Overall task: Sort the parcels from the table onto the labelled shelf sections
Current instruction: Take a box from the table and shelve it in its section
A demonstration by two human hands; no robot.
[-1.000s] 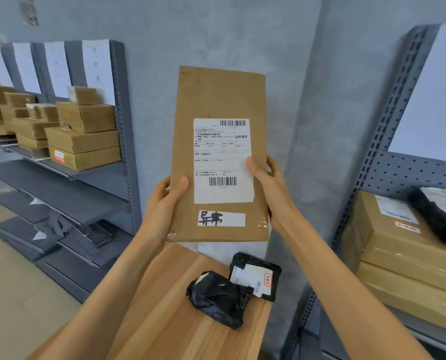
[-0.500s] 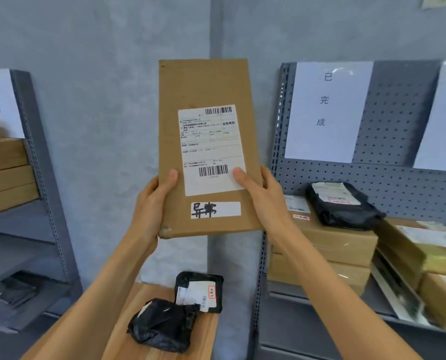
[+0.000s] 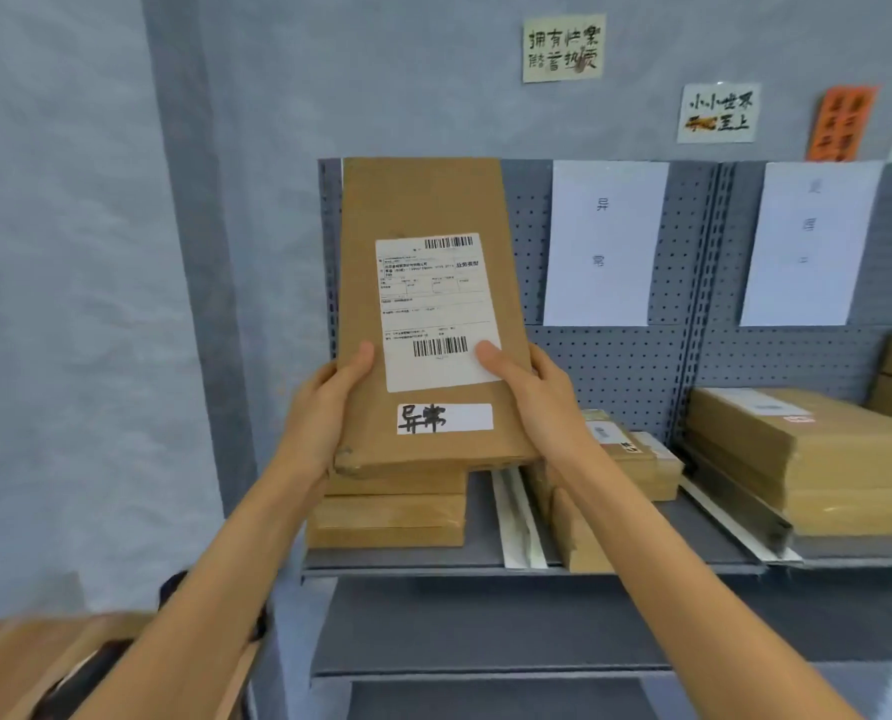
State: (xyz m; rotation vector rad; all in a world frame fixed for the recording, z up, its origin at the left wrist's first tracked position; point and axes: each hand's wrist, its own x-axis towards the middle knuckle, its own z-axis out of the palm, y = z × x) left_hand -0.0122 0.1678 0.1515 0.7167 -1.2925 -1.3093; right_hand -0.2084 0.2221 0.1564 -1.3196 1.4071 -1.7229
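I hold a flat brown cardboard parcel upright in front of the grey shelf. It carries a white shipping label and a white strip with handwritten characters. My left hand grips its lower left edge, thumb on the front. My right hand grips the lower right edge, thumb on the label. Behind it, a white section sign hangs on the pegboard. A stack of brown parcels lies on the shelf just below the held parcel.
More brown boxes fill the shelf section to the right under a second sign. A white divider strip separates stacks. Smaller parcels sit behind my right wrist. The wooden table is at bottom left. Lower shelves hold nothing visible.
The view has swung right from the table to the right-hand shelf. The parcel, still held in both hands, now sits before the left shelf section, above a stack of parcels.
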